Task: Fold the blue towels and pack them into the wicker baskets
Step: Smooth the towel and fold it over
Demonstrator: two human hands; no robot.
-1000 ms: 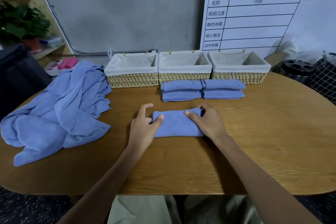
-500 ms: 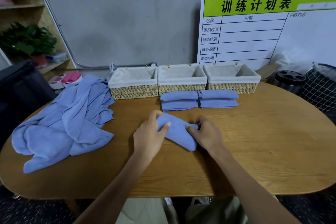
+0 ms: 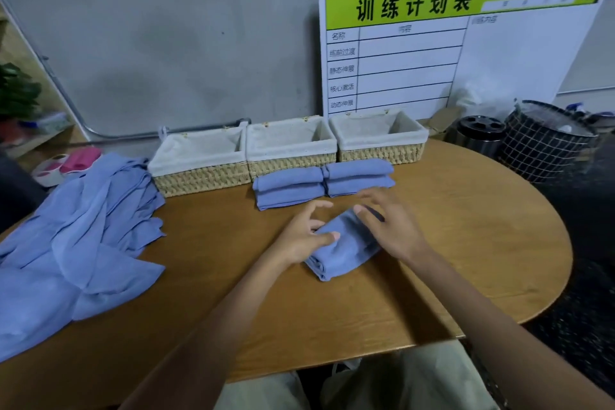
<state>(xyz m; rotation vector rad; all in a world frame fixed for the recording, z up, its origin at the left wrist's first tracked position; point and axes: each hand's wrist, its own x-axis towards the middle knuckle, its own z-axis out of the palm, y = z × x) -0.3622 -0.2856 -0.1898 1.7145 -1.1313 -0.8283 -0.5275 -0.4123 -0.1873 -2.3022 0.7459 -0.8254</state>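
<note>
While left hand (image 3: 304,236) pinches folded towel (image 3: 339,253), right hand (image 3: 389,226), blurred, seemingly loose; stacks (image 3: 322,183) front baskets (image 3: 289,146).

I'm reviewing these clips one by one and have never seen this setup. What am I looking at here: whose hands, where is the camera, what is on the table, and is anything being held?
There is no machine: a person wears a camera on the head, which looks forward and down, so the two arms entering from below are their own. The left hand holds a folded blue towel on the wooden table, thumb on top. The right hand hovers over it with fingers spread, slightly blurred; I cannot tell whether it touches. Behind lie two small stacks of folded towels, then three lined wicker baskets in a row, with no towels showing in them. On the left is a heap of unfolded blue towels. A white chart board leans on the wall.
</note>
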